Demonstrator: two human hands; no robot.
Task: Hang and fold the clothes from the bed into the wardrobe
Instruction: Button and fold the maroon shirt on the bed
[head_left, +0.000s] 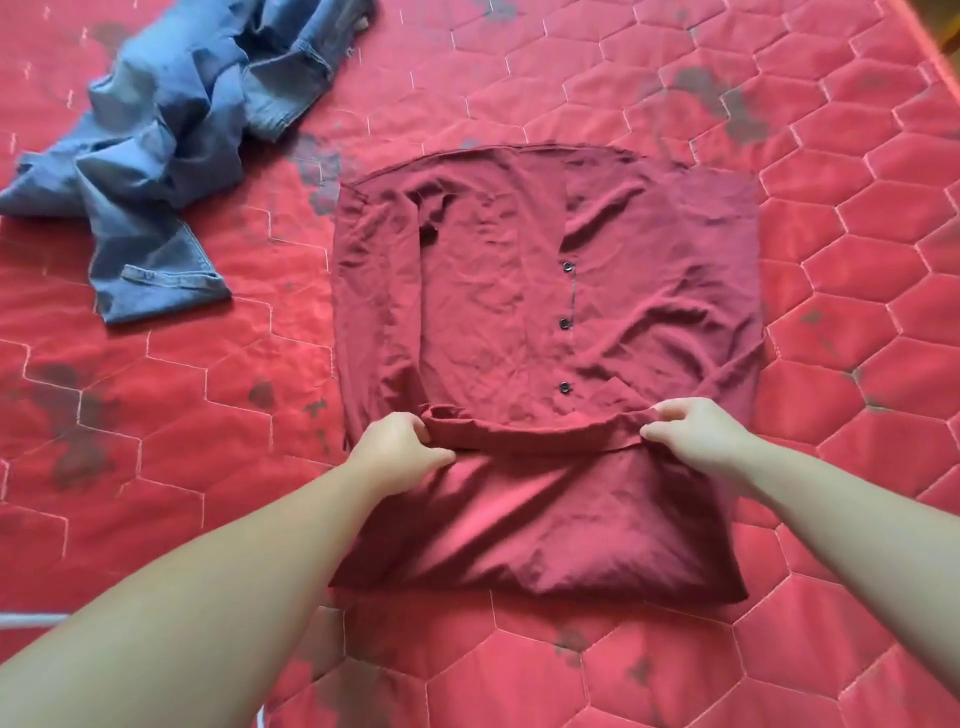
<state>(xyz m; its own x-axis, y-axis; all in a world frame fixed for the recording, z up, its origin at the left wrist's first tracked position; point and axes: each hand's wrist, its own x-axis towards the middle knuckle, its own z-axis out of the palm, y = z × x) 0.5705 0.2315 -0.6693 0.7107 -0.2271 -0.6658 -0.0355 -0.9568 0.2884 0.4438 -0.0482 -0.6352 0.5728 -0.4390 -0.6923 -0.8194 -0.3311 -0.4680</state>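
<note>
A crumpled pair of blue jeans (156, 156) lay at the far left of the red quilted mattress (831, 312), well apart from the shirt. The left hand (397, 449) pinched the left end of the collar (535, 434) of the dark red shirt (519, 291), fingers closed on the cloth. The shirt lay flat mid-bed, sides folded in, three dark buttons (564, 323) in a line. The right hand (696, 431) gripped the collar's right end, fingers narrowed on the fabric.
</note>
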